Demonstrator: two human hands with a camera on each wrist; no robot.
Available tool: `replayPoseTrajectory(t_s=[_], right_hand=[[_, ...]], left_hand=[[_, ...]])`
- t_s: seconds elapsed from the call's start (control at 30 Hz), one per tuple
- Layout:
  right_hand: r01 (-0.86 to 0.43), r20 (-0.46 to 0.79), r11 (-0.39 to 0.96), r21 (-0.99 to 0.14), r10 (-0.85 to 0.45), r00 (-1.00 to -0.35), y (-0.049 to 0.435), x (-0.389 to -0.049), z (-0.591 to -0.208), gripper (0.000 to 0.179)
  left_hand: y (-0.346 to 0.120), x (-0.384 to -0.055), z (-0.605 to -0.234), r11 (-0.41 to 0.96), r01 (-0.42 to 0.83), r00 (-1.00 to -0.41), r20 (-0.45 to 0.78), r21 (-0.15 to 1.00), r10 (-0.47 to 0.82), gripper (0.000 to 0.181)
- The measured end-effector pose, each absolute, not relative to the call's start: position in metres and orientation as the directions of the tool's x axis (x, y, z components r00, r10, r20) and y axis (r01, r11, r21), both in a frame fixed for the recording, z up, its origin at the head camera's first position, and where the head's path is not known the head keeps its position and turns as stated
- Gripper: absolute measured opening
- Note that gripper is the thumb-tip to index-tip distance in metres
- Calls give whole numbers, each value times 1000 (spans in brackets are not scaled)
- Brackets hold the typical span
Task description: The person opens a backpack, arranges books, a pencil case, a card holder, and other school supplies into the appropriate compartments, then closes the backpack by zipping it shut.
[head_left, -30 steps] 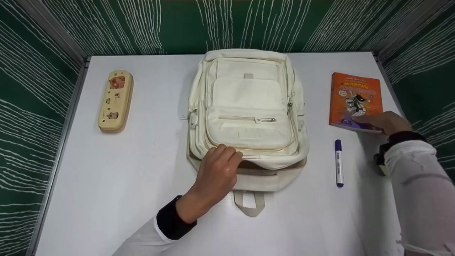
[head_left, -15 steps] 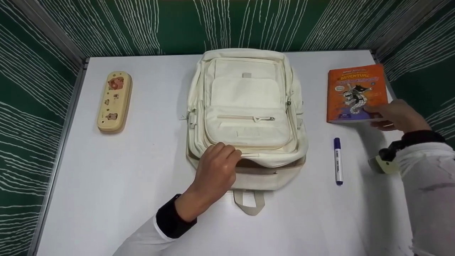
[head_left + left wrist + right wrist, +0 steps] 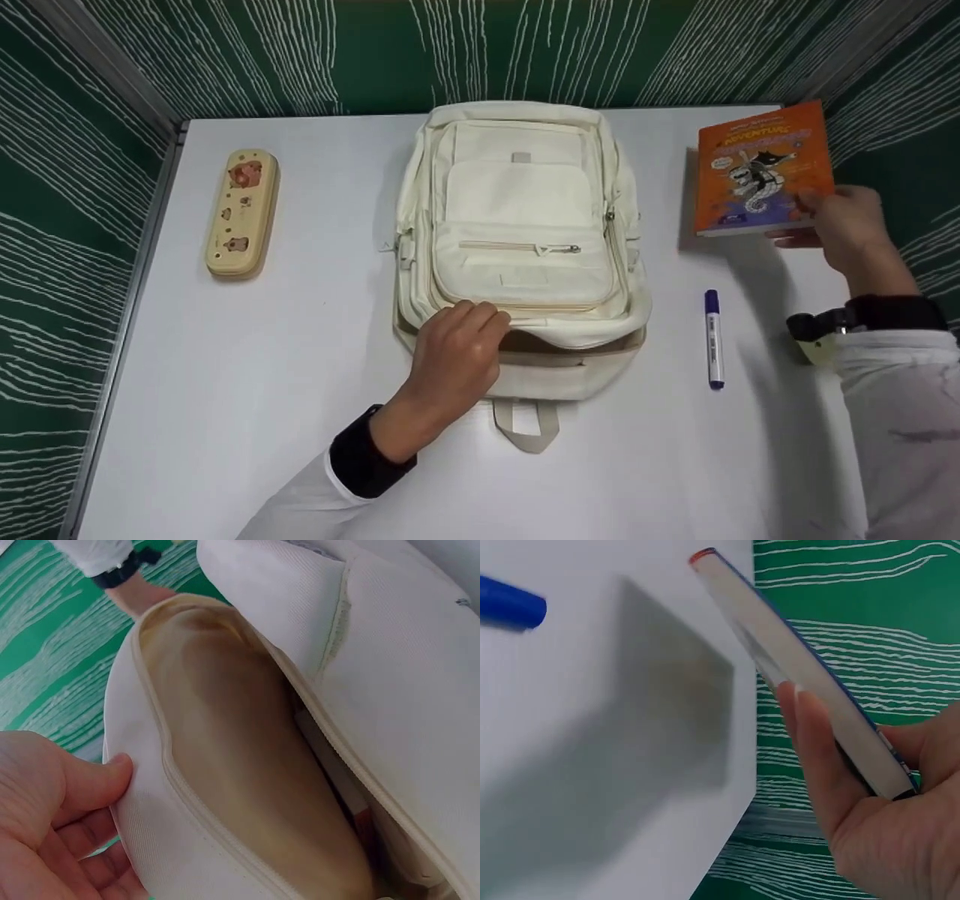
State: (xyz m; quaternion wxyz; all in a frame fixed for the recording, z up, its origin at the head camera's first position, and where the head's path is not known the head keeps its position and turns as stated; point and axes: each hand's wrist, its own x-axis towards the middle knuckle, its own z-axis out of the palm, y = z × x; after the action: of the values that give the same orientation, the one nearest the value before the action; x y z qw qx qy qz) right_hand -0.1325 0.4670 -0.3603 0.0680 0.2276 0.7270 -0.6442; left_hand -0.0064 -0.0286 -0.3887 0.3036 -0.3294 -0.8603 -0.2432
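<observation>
A cream backpack (image 3: pixel 521 195) lies on the white table, its main zip undone along the near edge. My left hand (image 3: pixel 457 352) pinches the front panel's edge and keeps the mouth apart; the left wrist view shows the beige lining (image 3: pixel 232 712) and a thin pale item (image 3: pixel 337 772) inside, its kind unclear. At the right, an orange and purple paperback book (image 3: pixel 761 169) is tilted above the table. My right hand (image 3: pixel 851 225) grips it by its lower right side, thumb on the cover and fingers underneath. In the right wrist view the book's page edges (image 3: pixel 802 667) face the camera.
A blue-capped marker (image 3: pixel 714 341) lies between the backpack and my right forearm. A small yellowish object (image 3: pixel 816 351) is mostly hidden by the right wrist strap. On the left side lies a yellow pencil case (image 3: pixel 241 214) with cartoon animals. Green, white-streaked walls (image 3: pixel 375 56) enclose the table.
The book has gone from lying flat to being lifted and tilted in my right hand, which now grips its side. My left hand stays on the backpack's edge.
</observation>
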Motion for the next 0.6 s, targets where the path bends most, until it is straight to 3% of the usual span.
replayPoseTrajectory(t_s=[0.17,0.3,0.5,0.6], right_hand=[[159,-224,-224,-962,303,-926,453,-112,-362,26],[1,-108,-350,-937,286,-952,444,-93,-363,34],[-89,12,-522,-848,150,-989,430,-62,-360,39],[-84,99,-630,-772,11,-995,420,-47,-360,40]], left_hand=[[-29,-9,-387,667,709,-607,680,229,412,32],[-29,-11,-385,662,709,-607,689,244,396,28],[-29,-15,-382,642,718,-606,696,269,385,29],[-29,-17,-381,638,719,-606,697,276,382,27]])
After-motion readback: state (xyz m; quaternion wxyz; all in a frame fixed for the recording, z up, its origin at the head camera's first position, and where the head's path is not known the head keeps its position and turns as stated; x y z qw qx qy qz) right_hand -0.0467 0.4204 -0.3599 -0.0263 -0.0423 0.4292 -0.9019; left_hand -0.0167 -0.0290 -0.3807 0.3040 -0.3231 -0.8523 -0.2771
